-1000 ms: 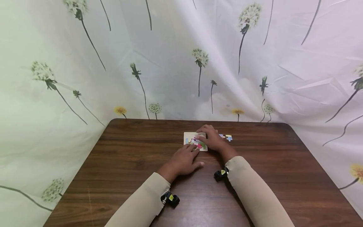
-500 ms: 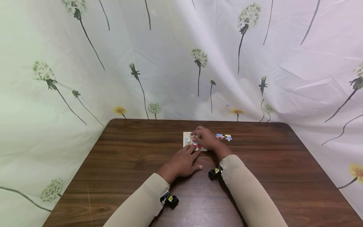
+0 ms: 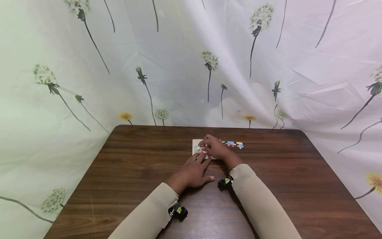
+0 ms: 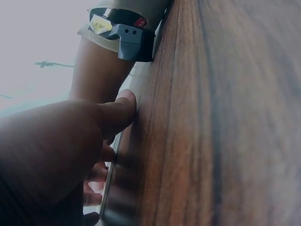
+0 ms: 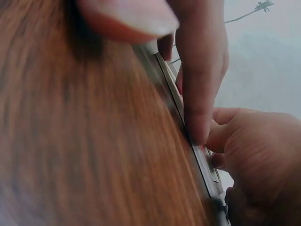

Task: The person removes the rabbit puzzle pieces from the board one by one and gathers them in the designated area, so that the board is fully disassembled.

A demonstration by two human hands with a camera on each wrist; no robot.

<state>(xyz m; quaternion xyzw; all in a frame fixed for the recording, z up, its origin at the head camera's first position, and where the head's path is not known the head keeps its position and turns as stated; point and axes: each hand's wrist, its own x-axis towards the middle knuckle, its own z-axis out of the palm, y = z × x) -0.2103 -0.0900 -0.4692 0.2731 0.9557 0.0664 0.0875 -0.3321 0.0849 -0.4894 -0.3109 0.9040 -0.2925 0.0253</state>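
A small jigsaw puzzle board [image 3: 196, 141] with a pale frame and colourful picture lies flat near the table's far side. My left hand [image 3: 191, 171] rests at its near edge, fingers extended onto the picture and thumb out to the right. My right hand [image 3: 215, 147] covers the board's right part with bent fingers, its fingertips down at the picture. Whether those fingertips pinch a piece is hidden. In the right wrist view my right hand [image 5: 263, 155] reaches the board's edge beside a left finger [image 5: 200, 89]. The left wrist view shows my left hand [image 4: 56, 146] along the board's side.
Loose puzzle pieces [image 3: 240, 145] lie in a row to the right of the board, the nearest partly behind my right hand. The brown wooden table [image 3: 134, 166] extends around, and a dandelion-print cloth [image 3: 179, 66] hangs behind its far edge.
My right hand has moved left across the board and its fingers have bent more, uncovering more of the loose pieces. My left hand has stayed nearly still.
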